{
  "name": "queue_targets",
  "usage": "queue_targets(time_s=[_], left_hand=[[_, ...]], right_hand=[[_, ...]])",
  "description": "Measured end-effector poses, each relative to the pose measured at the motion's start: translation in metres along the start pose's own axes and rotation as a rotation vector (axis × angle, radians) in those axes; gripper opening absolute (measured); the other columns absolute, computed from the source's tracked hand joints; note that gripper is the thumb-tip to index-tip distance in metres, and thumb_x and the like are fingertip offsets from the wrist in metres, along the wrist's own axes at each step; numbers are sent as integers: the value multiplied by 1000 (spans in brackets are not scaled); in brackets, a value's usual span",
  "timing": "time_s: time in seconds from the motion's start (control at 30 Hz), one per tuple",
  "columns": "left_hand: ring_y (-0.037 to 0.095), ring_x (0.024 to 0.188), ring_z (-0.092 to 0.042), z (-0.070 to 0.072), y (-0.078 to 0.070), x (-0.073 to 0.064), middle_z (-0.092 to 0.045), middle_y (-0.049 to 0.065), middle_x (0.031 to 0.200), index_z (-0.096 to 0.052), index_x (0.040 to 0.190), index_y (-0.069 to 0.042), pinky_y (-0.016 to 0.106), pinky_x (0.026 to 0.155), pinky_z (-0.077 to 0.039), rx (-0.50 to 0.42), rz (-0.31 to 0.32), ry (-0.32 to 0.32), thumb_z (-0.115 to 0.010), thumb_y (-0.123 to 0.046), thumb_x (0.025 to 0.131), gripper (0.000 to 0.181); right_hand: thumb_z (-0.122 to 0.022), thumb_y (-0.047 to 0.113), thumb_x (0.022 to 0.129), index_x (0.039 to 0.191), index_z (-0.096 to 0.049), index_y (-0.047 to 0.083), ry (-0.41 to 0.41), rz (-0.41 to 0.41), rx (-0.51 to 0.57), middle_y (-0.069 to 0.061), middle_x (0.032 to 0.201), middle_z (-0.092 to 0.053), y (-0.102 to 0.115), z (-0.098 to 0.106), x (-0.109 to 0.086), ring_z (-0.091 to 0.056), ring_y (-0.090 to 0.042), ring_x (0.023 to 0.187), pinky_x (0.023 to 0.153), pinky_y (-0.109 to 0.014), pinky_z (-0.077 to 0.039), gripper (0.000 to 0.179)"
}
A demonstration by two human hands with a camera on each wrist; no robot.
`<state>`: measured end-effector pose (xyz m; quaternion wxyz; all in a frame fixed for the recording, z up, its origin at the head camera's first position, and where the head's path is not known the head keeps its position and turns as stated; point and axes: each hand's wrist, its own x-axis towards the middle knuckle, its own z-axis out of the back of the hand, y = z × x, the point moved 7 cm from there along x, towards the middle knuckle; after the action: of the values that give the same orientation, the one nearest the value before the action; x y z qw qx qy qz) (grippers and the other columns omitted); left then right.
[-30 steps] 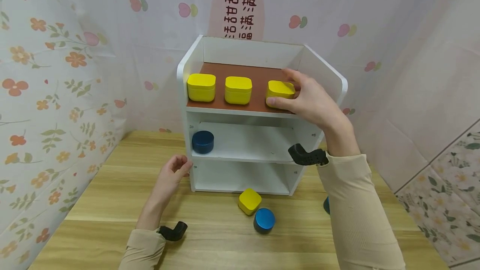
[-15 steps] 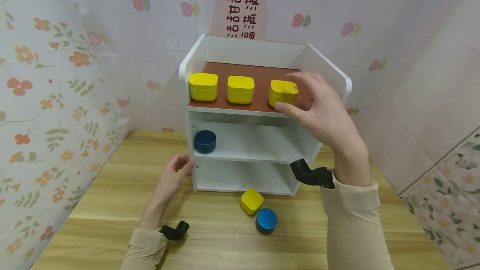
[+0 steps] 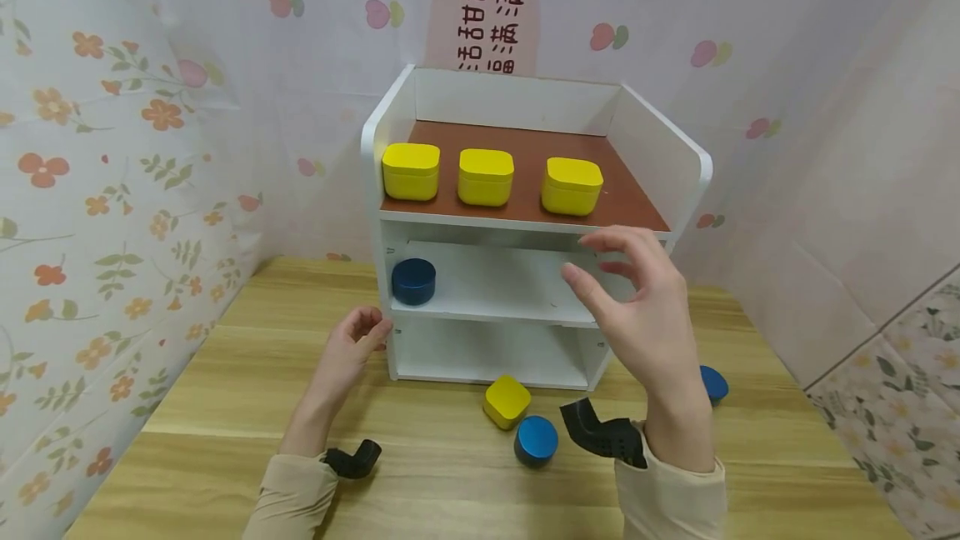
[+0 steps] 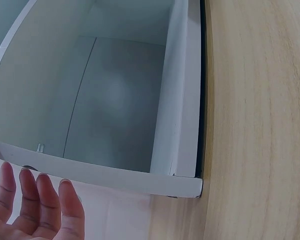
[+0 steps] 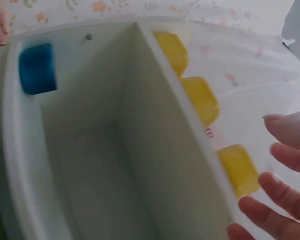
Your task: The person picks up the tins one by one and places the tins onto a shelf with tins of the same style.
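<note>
A white shelf unit (image 3: 495, 320) with a brown top stands on the wooden table. Along the top's front edge sit three yellow rounded-square boxes, at left (image 3: 411, 173), middle (image 3: 486, 179) and right (image 3: 572, 187). A dark blue round tin (image 3: 414, 283) stands at the left end of the middle shelf. My right hand (image 3: 647, 311) hovers in front of the unit's right side, thumb and fingers spread, holding nothing. My left hand (image 3: 348, 348) rests with relaxed fingers against the unit's left side panel (image 4: 115, 175), thumb at its front edge.
On the table before the unit lie another yellow box (image 3: 507, 401) and a blue round tin (image 3: 536, 440). A further blue piece (image 3: 714, 384) lies right of my right wrist, partly hidden by it. A patterned curtain (image 3: 315, 90) hangs behind.
My right hand has let go of the right yellow box and moved down and toward me, leaving it on the top. The left hand has stayed at the side panel.
</note>
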<state>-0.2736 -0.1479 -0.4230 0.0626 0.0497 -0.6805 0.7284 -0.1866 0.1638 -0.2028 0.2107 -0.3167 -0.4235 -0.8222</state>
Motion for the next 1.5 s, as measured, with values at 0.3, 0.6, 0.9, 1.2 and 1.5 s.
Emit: queue_targets(time_s=[0.3, 0.6, 0.9, 1.2, 1.5], left_hand=[[18, 94, -52, 0, 1, 1, -53, 10, 100, -51, 110, 2, 31, 82, -50, -1, 14, -2, -62, -21, 98, 28], [17, 93, -52, 1, 1, 1, -53, 10, 99, -51, 110, 2, 33, 82, -51, 0, 4, -7, -62, -20, 98, 27], [16, 92, -52, 0, 0, 0, -53, 9, 98, -52, 109, 1, 28, 80, -50, -9, 7, -6, -62, -19, 98, 26], [16, 91, -52, 0, 0, 0, -53, 8, 97, -52, 109, 2, 29, 79, -50, -10, 9, -12, -62, -18, 98, 25], [17, 90, -53, 0, 1, 1, -54, 9, 96, -52, 108, 2, 34, 81, -51, -12, 3, -7, -62, -18, 98, 24]], right_hand=[[-75, -3, 83, 101, -64, -3, -44, -77, 95, -4, 104, -58, -40, -23, -46, -53, -20, 99, 87, -26, -48, 22], [-77, 2, 83, 97, -64, 4, 17, -256, 131, 1, 101, -58, -86, -52, -93, -54, -17, 99, 86, -33, -50, 19], [-78, 7, 83, 97, -64, 7, 93, -376, 134, -2, 102, -59, -114, -76, -120, -57, -22, 98, 86, -41, -52, 20], [-78, 4, 83, 103, -64, 8, 168, -498, 196, -6, 108, -60, -135, -102, -135, -56, -30, 103, 89, -50, -50, 25], [-81, 13, 82, 113, -65, 4, 262, -457, 83, -7, 114, -59, -140, -120, -143, -57, -29, 102, 87, -49, -50, 36]])
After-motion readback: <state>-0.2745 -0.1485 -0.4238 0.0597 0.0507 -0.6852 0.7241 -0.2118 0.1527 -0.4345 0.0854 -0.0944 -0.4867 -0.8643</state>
